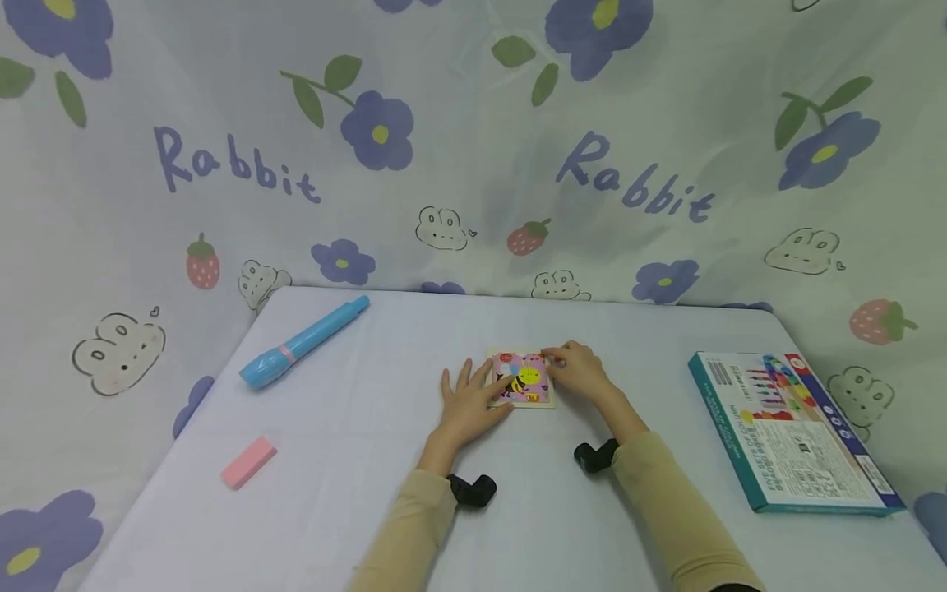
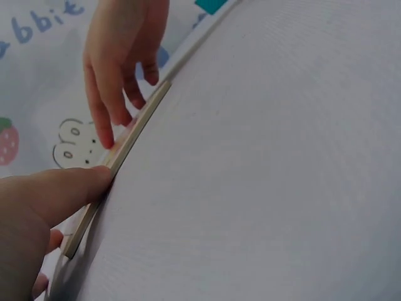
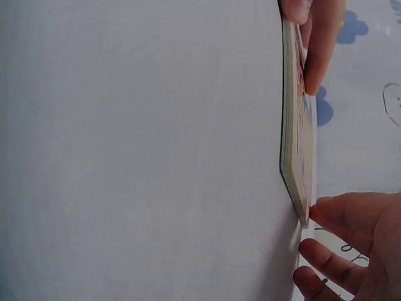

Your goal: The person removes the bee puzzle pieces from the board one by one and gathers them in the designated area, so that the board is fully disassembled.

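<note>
A small square wooden bee puzzle (image 1: pixel 531 391), pink with a yellow bee, lies on the white table. Spread over its left side is my left hand (image 1: pixel 469 403); one finger rests on the picture. In the left wrist view its thumb (image 2: pixel 81 188) presses on the puzzle's near edge. My right hand (image 1: pixel 580 370) is at the far right corner of the puzzle. The right wrist view has one fingertip (image 3: pixel 315 210) touching that corner (image 3: pixel 305 216), with the other fingers loosely bent beyond it. No loose piece can be made out between the fingers.
On the left of the table (image 1: pixel 355 510) lie a blue pen-shaped object (image 1: pixel 307 341) and, nearer me, a pink block (image 1: pixel 249 462). A flat, printed teal-edged box (image 1: pixel 795 432) lies at the right. Behind the table hangs a patterned cloth (image 1: pixel 473 164).
</note>
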Demonstrator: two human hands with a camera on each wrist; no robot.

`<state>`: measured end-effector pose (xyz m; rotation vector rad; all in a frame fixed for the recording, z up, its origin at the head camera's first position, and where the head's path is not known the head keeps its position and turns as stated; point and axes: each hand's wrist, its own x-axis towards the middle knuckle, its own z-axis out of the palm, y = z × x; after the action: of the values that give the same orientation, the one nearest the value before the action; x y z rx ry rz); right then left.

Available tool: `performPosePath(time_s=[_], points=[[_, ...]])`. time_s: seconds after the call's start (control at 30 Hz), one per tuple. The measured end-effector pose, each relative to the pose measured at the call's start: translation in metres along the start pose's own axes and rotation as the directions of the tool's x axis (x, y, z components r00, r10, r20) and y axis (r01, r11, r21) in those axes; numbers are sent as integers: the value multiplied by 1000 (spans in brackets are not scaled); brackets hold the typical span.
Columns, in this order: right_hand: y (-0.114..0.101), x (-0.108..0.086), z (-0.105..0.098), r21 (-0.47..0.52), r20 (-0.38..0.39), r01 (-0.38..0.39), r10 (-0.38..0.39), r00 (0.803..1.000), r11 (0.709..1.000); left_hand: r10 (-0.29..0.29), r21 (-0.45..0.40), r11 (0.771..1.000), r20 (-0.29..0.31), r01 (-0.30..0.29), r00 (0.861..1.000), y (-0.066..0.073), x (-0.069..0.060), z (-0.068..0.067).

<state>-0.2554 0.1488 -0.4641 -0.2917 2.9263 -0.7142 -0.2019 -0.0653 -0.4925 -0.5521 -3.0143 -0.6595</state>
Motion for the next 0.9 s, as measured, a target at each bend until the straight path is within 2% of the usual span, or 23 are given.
performPosePath(time_s=[0.23,0.37,0.67,0.8,0.9], points=[[-4,4,-1,-2,7,-17,17,1000,1000,-12,30,999,-21,13,1000,0,0,2],[-7,8,-1,42,27,-70,69,997,997,-12,35,999,-27,13,1000,0,1,4],[-7,14,-3,131,45,-125,120,992,983,-8,45,999,-30,9,1000,1,2,4],[-10,14,-4,124,52,-131,125,991,984,-17,54,998,-27,18,999,1,2,4],[-13,14,-5,78,50,-127,124,991,989,-22,56,998,-23,23,999,0,2,3]])
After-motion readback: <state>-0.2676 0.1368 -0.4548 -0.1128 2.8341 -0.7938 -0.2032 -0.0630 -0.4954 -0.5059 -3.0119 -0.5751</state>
